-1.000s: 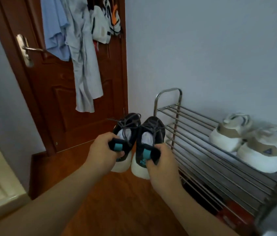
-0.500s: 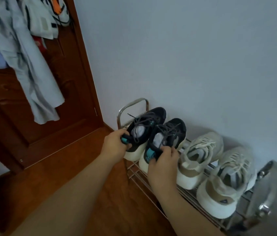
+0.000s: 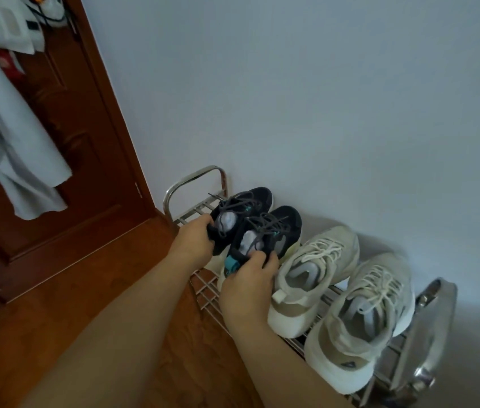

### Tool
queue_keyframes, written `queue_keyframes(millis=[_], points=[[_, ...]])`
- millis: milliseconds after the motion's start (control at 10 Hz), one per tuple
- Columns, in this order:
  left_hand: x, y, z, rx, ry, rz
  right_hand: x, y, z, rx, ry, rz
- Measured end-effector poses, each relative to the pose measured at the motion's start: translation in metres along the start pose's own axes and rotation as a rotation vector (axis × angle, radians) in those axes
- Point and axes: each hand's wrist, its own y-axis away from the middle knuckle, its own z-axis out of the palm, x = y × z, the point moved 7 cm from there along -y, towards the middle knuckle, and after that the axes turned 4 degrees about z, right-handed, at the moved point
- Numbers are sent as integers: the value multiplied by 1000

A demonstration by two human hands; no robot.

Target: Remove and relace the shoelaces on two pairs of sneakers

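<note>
Two black sneakers with grey laces sit on the left end of a metal shoe rack. My left hand grips the heel of the left black sneaker. My right hand grips the heel of the right black sneaker, by its teal pull tab. To their right, two cream sneakers with pale laces stand on the same shelf, toes toward the wall.
A brown wooden door stands at the left with clothes hanging on it. The floor is reddish wood. A pale wall runs behind the rack, whose right end frame curves up near the cream shoes.
Both hands carried the black sneakers from mid-air over the floor to the rack's left end, beside the cream pair. The view swung right and down.
</note>
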Motion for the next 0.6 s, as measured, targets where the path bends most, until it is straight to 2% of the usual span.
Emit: queue_keyframes(millis=[200, 300, 400, 500, 600], points=[[9, 7, 7, -59, -121, 1, 6, -17, -5, 11, -27, 96], [6, 22, 9, -155, -70, -87, 2, -17, -4, -38, -33, 147], [16, 47, 1, -159, -41, -52, -11, -5, -12, -89, -6, 128], [41, 86, -29, -185, -28, 7, -30, 18, -34, -138, -6, 103], [62, 121, -81, -115, -84, 20, -57, 41, -65, -146, -9, 105]])
